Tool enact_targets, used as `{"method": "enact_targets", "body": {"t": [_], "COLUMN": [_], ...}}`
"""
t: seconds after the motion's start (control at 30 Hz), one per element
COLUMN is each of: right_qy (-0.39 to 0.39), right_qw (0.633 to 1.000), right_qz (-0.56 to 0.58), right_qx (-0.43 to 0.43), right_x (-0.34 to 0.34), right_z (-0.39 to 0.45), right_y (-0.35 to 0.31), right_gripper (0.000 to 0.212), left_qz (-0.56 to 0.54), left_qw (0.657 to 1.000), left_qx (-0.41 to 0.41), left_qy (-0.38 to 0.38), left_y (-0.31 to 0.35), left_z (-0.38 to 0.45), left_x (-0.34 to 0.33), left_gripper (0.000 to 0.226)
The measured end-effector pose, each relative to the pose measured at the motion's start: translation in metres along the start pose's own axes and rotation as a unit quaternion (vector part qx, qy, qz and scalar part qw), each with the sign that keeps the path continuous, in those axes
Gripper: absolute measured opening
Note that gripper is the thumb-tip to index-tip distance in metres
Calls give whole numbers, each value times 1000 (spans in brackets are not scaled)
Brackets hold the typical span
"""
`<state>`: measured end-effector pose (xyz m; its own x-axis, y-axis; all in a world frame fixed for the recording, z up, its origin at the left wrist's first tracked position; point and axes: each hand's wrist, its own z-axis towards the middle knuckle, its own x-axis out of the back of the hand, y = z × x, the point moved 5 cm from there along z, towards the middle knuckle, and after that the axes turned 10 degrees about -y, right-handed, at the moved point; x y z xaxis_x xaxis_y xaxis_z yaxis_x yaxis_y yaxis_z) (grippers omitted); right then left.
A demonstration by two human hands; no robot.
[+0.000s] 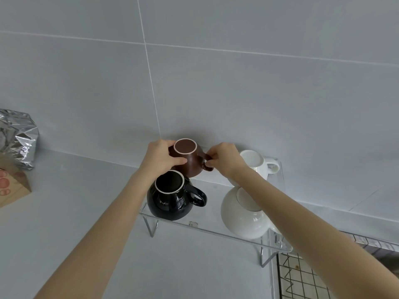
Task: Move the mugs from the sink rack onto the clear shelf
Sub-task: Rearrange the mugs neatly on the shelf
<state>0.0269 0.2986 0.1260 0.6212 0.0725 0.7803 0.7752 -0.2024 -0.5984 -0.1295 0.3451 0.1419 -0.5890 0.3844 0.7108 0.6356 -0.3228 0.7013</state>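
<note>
A brown mug (187, 156) stands upside down at the back left of the clear shelf (207, 228), close to the wall. My left hand (160, 157) wraps its left side. My right hand (224, 158) pinches its handle, which points right. In front of it a black mug (170, 197) sits upside down, handle to the right. A large white mug (244, 214) rests upside down at the shelf's front right, partly under my right forearm. Behind it a smaller white mug (259, 162) stands upside down at the back right.
The shelf stands on wire legs on a grey counter against a grey tiled wall. A crumpled silver foil bag (18, 137) and a brown paper bag (13, 188) sit at the far left. The wire sink rack (306, 277) shows at the lower right.
</note>
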Motion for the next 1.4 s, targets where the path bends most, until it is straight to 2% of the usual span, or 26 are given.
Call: {"method": "enact_targets", "body": {"t": [0.13,0.23,0.33,0.4,0.47,0.57,0.63,0.77,0.83,1.0,1.23,1.33,1.4], "right_qy": [-42,19,104,101,58,47,63,91,106,120,128,125,118], "right_qw": [998,997,993,993,993,995,994,995,993,990,989,989,989], "right_qz": [11,31,51,53,59,56,64,45,49,64,75,75,82], "right_qx": [36,75,25,-42,-89,-73,-57,-25,-24,-24,-26,-35,-47], "right_x": [8,53,101,111,102,85,78,72,73,74,70,69,69], "right_z": [-18,-45,-66,-72,-74,-74,-74,-71,-72,-80,-88,-88,-91], "right_y": [-8,-4,36,74,100,118,120,120,120,122,119,119,118], "right_gripper": [29,34,27,30,38,43,41,28,24,22,21,23,34], "left_qz": [91,107,45,22,26,-8,-22,-48,-66,-77,-95,-105,-82], "left_qw": [995,991,992,991,989,989,991,995,994,989,978,976,979], "left_qx": [14,-42,-114,-129,-119,-86,-69,-57,-59,-76,-96,-93,-89], "left_qy": [28,61,24,-33,-81,-119,-110,-68,-60,-102,-158,-169,-162], "left_y": [13,43,77,95,99,93,89,88,88,89,86,83,83], "left_z": [-7,-17,-16,-12,-6,3,6,8,8,14,19,18,16], "left_x": [-3,-11,-34,-57,-77,-101,-109,-113,-113,-110,-103,-105,-107], "left_gripper": [55,63,61,64,67,54,49,60,57,46,45,48,59]}}
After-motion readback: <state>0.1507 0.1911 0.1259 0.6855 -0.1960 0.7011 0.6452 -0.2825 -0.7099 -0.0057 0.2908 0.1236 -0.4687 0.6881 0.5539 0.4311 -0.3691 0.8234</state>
